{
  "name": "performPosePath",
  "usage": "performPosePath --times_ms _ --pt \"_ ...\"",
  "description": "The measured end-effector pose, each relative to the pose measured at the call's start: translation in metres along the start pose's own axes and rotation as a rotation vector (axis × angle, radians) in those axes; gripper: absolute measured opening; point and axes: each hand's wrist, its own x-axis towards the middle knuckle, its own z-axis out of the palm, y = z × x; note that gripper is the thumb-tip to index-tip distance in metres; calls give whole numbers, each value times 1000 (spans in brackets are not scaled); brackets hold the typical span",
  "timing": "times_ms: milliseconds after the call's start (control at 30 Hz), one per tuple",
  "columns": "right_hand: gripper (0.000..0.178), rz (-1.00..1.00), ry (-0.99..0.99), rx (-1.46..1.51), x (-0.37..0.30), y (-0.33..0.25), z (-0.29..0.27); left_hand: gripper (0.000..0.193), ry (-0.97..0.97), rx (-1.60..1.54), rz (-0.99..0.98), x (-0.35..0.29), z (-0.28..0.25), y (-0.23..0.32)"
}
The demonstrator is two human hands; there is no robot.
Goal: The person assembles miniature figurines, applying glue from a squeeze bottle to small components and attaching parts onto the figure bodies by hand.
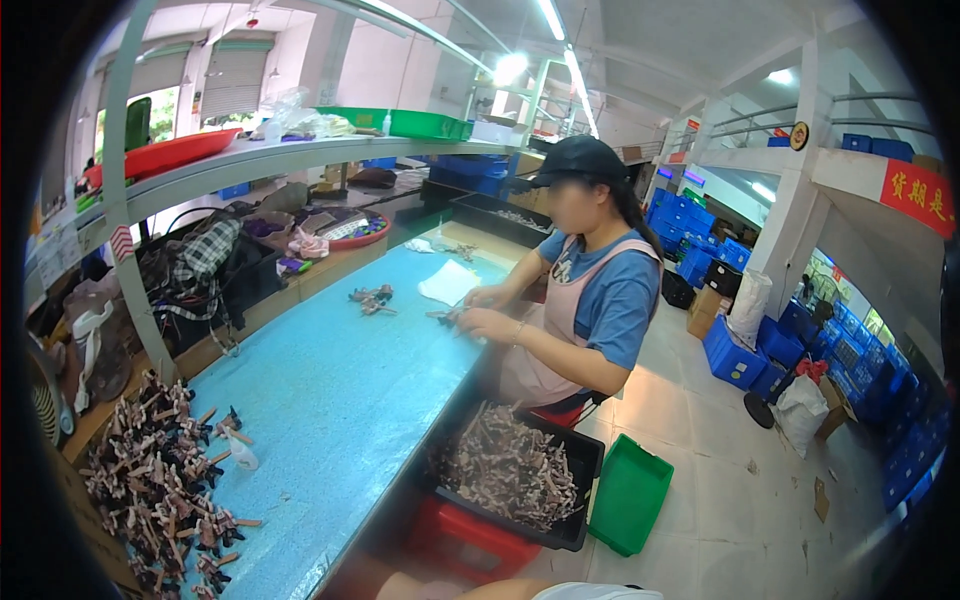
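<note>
Neither of my hands can be made out. Blurred bare skin (400, 584) shows at the lower edge, and I cannot tell whether it is arm or leg. Closest to me on the left, a big heap of small brown, black and pale pieces (165, 490) lies on the blue tabletop (330, 400). A small white bottle (243, 455) stands beside that heap. More such small pieces, mostly pale brown, fill a black crate (585, 490) at the table's right side. Across from it, a co-worker (600, 290) in a cap and pink apron handles a small piece (447, 316) with both hands.
Under the black crate is a red box (465, 545), with a green bin (630, 495) on the floor beside it. A shelf (300, 152) runs over the table's far side, carrying red and green trays. White paper (449, 283) and a small pile (373, 299) lie farther along.
</note>
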Motion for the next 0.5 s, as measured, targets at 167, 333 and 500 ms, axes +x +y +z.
performPosePath --times_ms 167,333,500 --pt "48 18 41 12 5 1 -1 55 -41 56 -65 -3 -4 -10" --pt "47 18 34 -2 11 6 -7 51 -44 61 -101 -1 -1 -8" --pt "49 26 26 2 17 6 -4 48 -55 47 -110 0 -3 -17"
